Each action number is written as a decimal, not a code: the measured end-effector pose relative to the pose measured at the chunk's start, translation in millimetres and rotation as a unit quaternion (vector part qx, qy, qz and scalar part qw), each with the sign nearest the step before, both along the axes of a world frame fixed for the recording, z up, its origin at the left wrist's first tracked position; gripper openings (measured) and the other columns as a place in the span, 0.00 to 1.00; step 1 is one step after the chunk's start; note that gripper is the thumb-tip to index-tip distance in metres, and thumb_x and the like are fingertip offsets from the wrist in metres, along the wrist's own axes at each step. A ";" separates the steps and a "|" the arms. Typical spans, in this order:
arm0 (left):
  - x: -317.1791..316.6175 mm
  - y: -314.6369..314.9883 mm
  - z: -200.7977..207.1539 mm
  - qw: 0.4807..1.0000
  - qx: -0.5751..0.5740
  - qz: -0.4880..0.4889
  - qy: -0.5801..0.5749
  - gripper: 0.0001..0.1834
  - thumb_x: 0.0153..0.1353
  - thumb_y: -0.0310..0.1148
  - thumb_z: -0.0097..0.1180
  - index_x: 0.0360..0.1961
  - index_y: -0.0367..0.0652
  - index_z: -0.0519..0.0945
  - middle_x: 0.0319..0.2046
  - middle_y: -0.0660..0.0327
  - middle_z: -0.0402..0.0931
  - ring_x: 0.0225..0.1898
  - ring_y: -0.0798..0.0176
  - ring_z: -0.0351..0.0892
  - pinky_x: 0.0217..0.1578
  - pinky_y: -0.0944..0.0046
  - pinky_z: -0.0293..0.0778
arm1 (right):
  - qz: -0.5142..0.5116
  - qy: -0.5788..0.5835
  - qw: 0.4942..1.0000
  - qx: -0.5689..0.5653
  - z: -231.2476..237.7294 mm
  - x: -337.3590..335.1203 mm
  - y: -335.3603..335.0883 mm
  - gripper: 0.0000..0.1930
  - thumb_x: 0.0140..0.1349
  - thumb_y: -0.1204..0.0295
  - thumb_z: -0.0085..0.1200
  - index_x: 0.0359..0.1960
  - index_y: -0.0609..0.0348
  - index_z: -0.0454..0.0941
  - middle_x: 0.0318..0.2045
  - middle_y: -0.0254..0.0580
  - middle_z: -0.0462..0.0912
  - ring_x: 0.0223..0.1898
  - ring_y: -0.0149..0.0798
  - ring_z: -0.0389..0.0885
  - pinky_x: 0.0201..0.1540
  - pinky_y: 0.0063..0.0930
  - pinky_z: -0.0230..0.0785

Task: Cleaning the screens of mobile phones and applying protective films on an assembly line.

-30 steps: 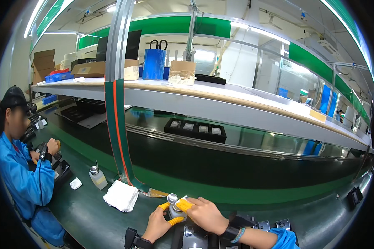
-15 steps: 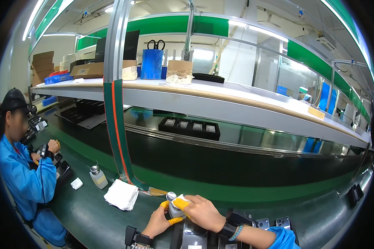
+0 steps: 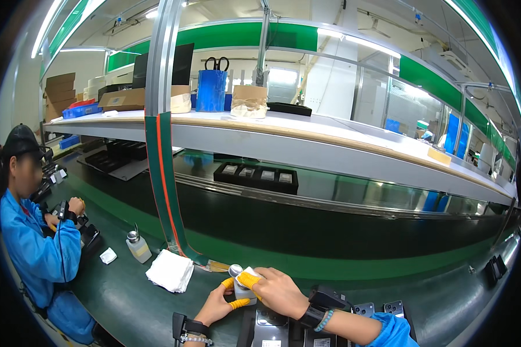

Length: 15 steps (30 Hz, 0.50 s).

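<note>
The left hand [image 3: 217, 305] is curved round a small pale bottle [image 3: 245, 294], thumb and fingers set wide apart on either side of its body, probably to stop it sliding or tipping on the dark green surface [image 3: 127, 292]. The bottle stands just in front of the person, and its round metal lid [image 3: 235, 270] looks swung up on the left, leaving the top free. There the right hand [image 3: 279, 295], fingers bunched together, pinches a white cloth [image 3: 249, 270] against the bottle's top; pressing from above seems to suit a bottle steadied at its sides. Where the right thumb sits cannot be told. Yellow covers [image 3: 248, 280] wrap several fingertips, likely to guard the skin or keep prints off.

A dark phone [image 3: 270, 331] lies right below the hands, cut by the lower edge, presumably kept close for handling. More phones [image 3: 363, 310] lie beyond the right wrist, out of the way. A stack of white cloths [image 3: 171, 272] sits to the left of the bottle, within easy reach, with a second bottle [image 3: 138, 248] upright beyond it.
</note>
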<state>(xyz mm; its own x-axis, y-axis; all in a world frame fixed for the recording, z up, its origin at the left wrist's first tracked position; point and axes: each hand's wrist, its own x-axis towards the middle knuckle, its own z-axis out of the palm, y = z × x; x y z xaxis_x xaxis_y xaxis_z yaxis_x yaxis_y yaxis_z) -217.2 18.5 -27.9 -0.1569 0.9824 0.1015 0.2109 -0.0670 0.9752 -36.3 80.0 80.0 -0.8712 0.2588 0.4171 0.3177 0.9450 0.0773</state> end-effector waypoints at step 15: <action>4.8 -2.2 7.1 0.999 0.016 0.020 0.041 0.38 0.47 0.37 0.71 0.57 0.34 0.68 0.48 0.53 0.75 0.50 0.60 0.74 0.54 0.62 0.68 | -0.006 0.004 1.000 0.024 -4.5 4.6 -2.9 0.05 0.46 0.74 0.55 0.26 0.59 0.79 0.30 0.45 0.81 0.50 0.43 0.74 0.49 0.36 0.68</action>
<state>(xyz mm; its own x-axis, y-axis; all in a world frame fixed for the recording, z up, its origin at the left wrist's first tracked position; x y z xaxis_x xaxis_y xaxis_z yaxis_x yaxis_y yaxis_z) -212.4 16.3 -20.8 -0.1861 0.9715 0.1467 0.2932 -0.0876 0.9520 -31.8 77.1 75.5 -0.8645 0.2483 0.4369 0.3297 0.9364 0.1202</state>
